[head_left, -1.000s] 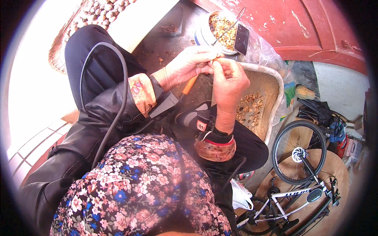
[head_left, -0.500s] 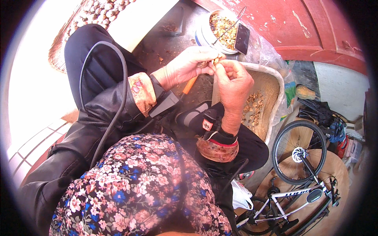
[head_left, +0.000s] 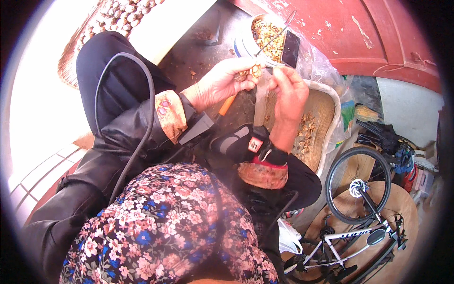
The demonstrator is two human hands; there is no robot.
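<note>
My left hand (head_left: 222,81) is closed around a cracked nut, apparently a walnut (head_left: 256,71), whose pale kernel shows at the fingertips. Just to its right, my right hand (head_left: 289,91) is raised with thumb and fingers pinched together; whatever lies between them is too small to make out. A small gap separates the two hands. Below them at the right, a pale tray (head_left: 326,128) holds scattered nut pieces (head_left: 306,130). Beyond the hands, a white bucket (head_left: 247,40) is filled with yellowish nut pieces (head_left: 268,38). An orange handle (head_left: 227,104) shows under my left wrist.
A dark phone (head_left: 291,48) and a thin metal rod (head_left: 274,34) rest at the bucket's rim. Whole nuts (head_left: 118,16) fill a woven basket at the upper left. A bicycle (head_left: 354,234) lies at the lower right. A red door (head_left: 350,28) stands at the back.
My right hand has drawn away from the nut, slightly to the right, with its fingers pinched. My left hand keeps hold of the nut, and its pale kernel is more exposed.
</note>
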